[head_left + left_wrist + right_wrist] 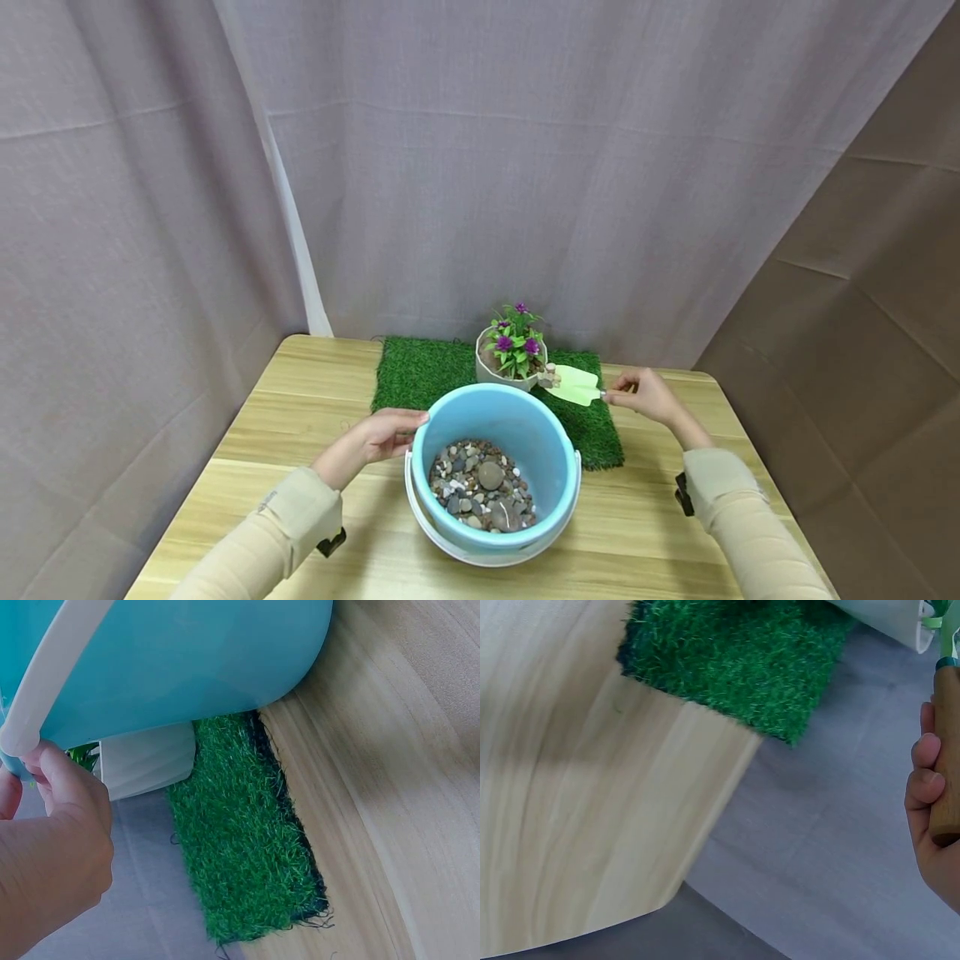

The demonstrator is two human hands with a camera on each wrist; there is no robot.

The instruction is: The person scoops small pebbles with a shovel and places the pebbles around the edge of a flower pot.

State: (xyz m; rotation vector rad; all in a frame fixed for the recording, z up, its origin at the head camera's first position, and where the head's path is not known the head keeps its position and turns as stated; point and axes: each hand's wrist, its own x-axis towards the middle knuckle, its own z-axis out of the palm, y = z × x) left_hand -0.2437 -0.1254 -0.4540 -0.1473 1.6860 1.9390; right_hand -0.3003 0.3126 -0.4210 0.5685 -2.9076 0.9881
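Observation:
My left hand [388, 433] pinches the rim of a light blue bucket [551, 471], beside the joint of its white carrying handle [64, 671]. Several pebbles [480, 492] of mixed colours and sizes cover the bucket's bottom. On the right, my right hand [647, 395] grips a trowel by its wooden handle [948, 742]. The trowel's pale green blade [576, 387] points left, with several small stones [551, 379] at its tip. That tip is at the right edge of a white flowerpot [146, 761] holding a plant [517, 343] with purple flowers.
The flowerpot stands on a green artificial turf mat [420, 371], partly hidden behind the bucket. Under everything lies a light wooden table [300, 417]. Grey curtains [487, 183] hang behind the table, and a brownish one [862, 333] on the right.

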